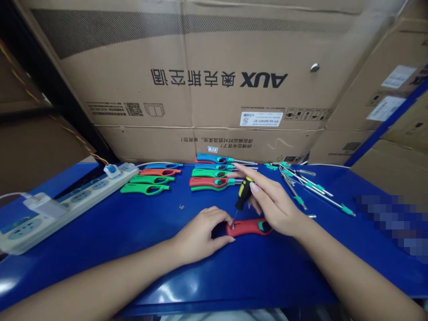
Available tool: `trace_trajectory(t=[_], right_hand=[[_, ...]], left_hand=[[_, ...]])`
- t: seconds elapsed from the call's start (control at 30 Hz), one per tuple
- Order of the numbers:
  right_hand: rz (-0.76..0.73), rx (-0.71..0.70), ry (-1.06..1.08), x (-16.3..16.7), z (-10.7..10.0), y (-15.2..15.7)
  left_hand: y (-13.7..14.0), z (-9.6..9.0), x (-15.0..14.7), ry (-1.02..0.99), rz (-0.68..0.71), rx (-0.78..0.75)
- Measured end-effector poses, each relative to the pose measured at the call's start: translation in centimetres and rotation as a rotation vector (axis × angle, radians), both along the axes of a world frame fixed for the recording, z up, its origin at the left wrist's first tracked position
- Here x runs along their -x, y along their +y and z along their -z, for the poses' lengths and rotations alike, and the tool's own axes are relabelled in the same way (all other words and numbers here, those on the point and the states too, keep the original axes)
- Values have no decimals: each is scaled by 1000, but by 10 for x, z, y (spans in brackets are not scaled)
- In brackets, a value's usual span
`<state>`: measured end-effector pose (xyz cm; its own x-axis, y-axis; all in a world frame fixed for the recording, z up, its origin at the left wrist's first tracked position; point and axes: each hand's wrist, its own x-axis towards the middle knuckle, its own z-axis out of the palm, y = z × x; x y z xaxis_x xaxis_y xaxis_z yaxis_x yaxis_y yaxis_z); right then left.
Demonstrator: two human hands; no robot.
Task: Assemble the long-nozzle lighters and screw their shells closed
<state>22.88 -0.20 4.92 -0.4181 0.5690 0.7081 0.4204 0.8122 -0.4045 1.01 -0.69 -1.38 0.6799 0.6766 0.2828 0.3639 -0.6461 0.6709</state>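
A red gas lighter (247, 228) with a teal trigger lies flat on the blue table in front of me. My left hand (202, 232) grips its left end between index finger and thumb, the index fingertip close to the screwdriver's tip. My right hand (277, 207) holds a black and yellow screwdriver (244, 194), tilted, with its shaft pointing down onto the lighter's left end. Whether the tip sits in a screw is too small to tell. The lighter's right end is partly hidden by my right hand. Several small screws (181, 207) lie beyond my left hand.
Finished-looking lighters with metal tubes (210, 182) are stacked at the back middle. Handle shells without tubes (145, 189) lie left of them, beside a power strip (82, 200) with plugs. Metal tubes with teal parts (314, 185) lie back right. A cardboard wall (207, 53) stands behind.
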Motion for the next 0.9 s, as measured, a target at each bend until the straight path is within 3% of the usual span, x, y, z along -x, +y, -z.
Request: trace_trajectory(t=[0.07,0.2,0.23,0.4,0.47,0.53,0.6,0.73,0.77,0.8,0.9], right_hand=[[-39,128,45,0,1,2],[164,-148,49,-3,2,4],[170,-162,31,-4,2,4],[-70,240,82,-2,1,4],[6,123,109,-2,2,5],[126,-109,85,-3,3,6],[139,-171,30,-4,4,5],[-83,196,39,1,2,1],[-105,219,62,2,1,0],[-88,170,83,3,1,0],[72,-175,48,2,0,-1]], left_hand=[[0,0,0,1,-4,-1],[1,2,0,-2,18,-15],[2,2,1,-1,22,-20],[3,3,0,3,24,-32],[3,2,0,1,27,-37],[3,2,0,1,35,-46],[3,2,0,1,44,-53],[4,4,1,6,45,-53],[4,4,1,8,44,-53],[4,4,1,11,45,-53],[4,4,1,10,52,-50]])
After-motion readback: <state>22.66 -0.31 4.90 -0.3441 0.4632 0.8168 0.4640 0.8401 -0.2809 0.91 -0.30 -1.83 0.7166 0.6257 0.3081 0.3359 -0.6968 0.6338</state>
